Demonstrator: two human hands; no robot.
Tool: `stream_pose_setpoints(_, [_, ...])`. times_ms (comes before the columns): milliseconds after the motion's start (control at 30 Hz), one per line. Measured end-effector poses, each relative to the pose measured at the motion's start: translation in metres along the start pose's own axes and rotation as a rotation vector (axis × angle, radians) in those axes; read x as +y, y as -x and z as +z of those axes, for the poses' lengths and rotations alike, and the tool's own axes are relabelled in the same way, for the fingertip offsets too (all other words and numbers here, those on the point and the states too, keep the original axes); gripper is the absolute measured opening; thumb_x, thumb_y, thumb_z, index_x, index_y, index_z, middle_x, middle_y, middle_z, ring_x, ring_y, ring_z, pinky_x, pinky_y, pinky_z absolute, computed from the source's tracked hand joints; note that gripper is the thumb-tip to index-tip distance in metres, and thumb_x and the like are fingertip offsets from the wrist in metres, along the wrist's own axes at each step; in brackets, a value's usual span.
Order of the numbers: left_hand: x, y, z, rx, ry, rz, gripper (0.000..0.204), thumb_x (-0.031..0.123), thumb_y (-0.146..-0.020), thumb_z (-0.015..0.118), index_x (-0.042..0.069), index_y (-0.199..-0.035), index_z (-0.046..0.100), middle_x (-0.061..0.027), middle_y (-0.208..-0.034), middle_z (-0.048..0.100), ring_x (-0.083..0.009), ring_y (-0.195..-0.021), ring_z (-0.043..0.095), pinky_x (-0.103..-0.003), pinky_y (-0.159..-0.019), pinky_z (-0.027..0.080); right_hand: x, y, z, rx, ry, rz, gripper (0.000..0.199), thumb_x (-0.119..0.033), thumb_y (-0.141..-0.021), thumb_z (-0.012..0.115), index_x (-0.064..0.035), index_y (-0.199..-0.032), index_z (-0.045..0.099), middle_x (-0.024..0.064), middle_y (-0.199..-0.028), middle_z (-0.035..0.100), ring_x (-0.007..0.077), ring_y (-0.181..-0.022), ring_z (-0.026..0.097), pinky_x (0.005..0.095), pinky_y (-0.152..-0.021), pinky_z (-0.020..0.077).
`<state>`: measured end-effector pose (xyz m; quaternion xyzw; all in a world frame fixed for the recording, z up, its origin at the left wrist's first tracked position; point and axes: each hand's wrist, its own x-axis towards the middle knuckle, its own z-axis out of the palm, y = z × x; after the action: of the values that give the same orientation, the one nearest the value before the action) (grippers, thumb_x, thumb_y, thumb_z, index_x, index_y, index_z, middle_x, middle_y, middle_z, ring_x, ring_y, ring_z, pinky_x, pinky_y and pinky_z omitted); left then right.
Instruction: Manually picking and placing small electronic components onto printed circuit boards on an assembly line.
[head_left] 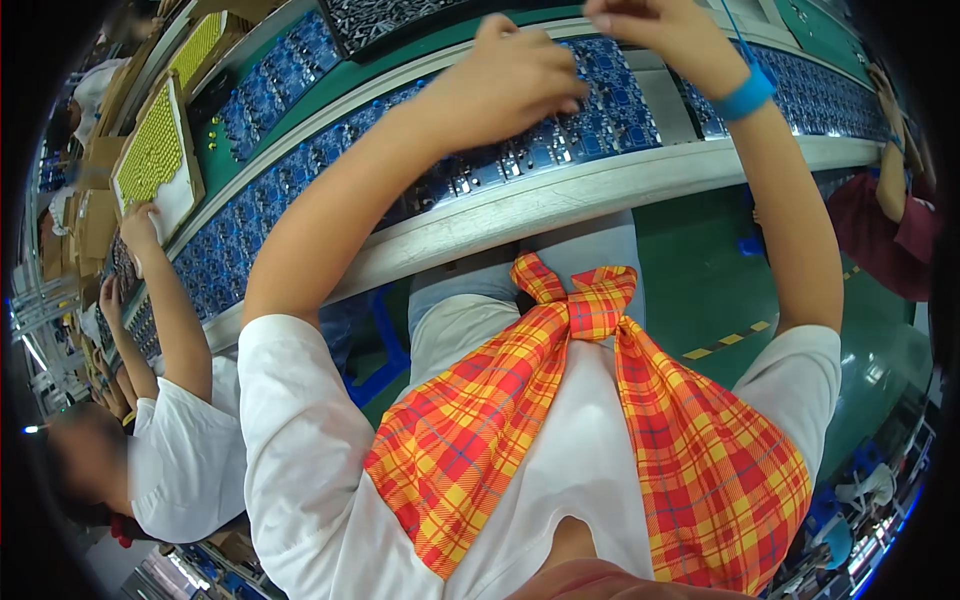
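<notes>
My left hand (pixel 510 85) hovers over blue circuit boards (pixel 610 110) on the line, its fingers curled inward. Whatever may be between those fingertips is hidden. To its right and farther away, my right hand (pixel 672 38) is raised near the top edge of the picture, fingers bent together; anything in them is too small or hidden to name. A blue wrist strap (pixel 746 93) with a cord circles my right wrist. Beyond the boards lies a black tray (pixel 375 45) of small metallic parts.
A metal rail (pixel 560 195) runs along the near side of the boards. At left, a co-worker's hand (pixel 140 225) touches a white tray (pixel 180 205) of yellow parts. Another person's arm (pixel 890 170) is at far right. More circuit boards (pixel 280 85) lie on the green surface.
</notes>
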<state>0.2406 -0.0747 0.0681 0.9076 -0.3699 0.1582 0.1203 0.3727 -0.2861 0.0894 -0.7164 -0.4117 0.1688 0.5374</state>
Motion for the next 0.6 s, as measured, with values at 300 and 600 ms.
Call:
stream_pose_setpoints(300, [-0.108, 0.028, -0.024, 0.21, -0.17, -0.821, 0.018, 0.023, -0.088, 0.068, 0.012, -0.1, 0.075, -0.0103, -0.097, 0.069, -0.0301, -0.099, 0.064, -0.049, -0.086, 0.041, -0.017, 0.049, 0.034, -0.193, 0.576, 0.048, 0.014, -0.01, -0.089, 0.069, -0.0047, -0.102, 0.073, 0.012, -0.098, 0.073, 0.0245, -0.085, 0.07, 0.0323, -0.077, 0.0563])
stream_pose_setpoints(600, [-0.106, 0.031, -0.023, 0.242, -0.343, -0.68, 0.016, 0.023, -0.091, 0.065, 0.012, -0.097, 0.074, -0.0077, -0.096, 0.07, -0.0307, -0.099, 0.064, -0.047, -0.086, 0.04, -0.012, 0.053, 0.04, -0.164, 0.84, -0.123, 0.011, -0.005, -0.087, 0.067, -0.0055, -0.097, 0.072, 0.0109, -0.094, 0.07, 0.0287, -0.084, 0.069, 0.0354, -0.073, 0.0558])
